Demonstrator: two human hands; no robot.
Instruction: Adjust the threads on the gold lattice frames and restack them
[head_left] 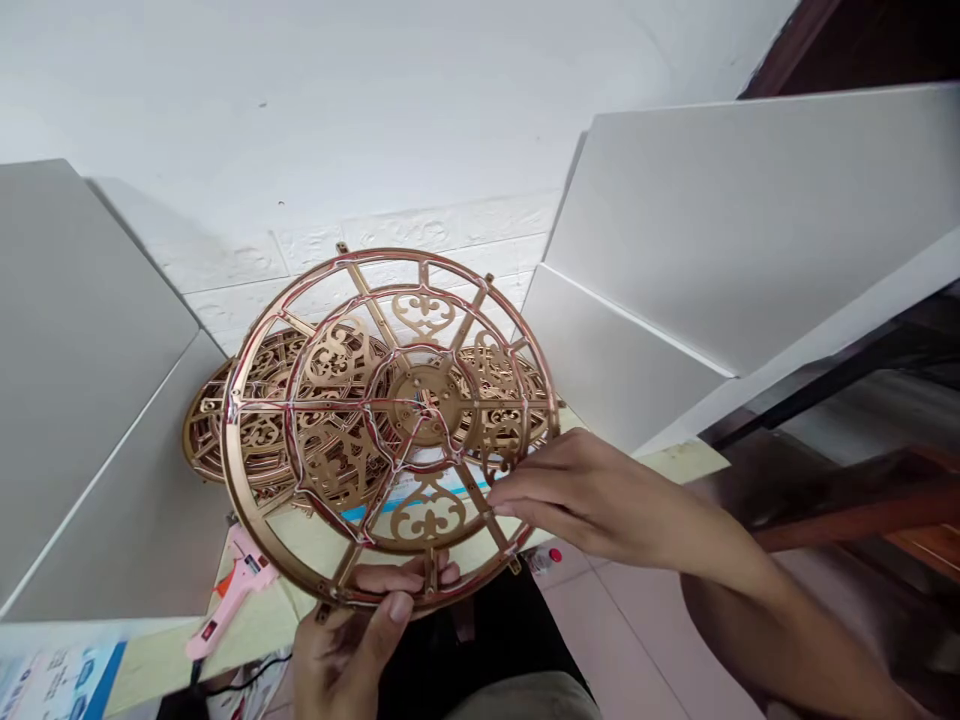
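A large round gold metal frame [442, 410] is held up tilted before me, with a central hub, concentric rings, spokes and scrollwork pieces. Thin red and clear wires run along its rings and spokes. My left hand [345, 650] grips the lower rim, thumb in front and fingers behind. At the lower right, my right hand [581, 490] has its fingertips pinched together against a spoke near the outer ring. Whatever sits between those fingertips is hidden. More gold frames [206, 430] lie piled behind the held one.
A pink glue gun [232, 595] with a black cord lies on the table's left side. Grey panels [660, 220] flank the table, with a white wall [375, 120] behind. Blue-and-white printed packaging [60, 680] is at lower left. A red-capped object [553, 555] is below, at right.
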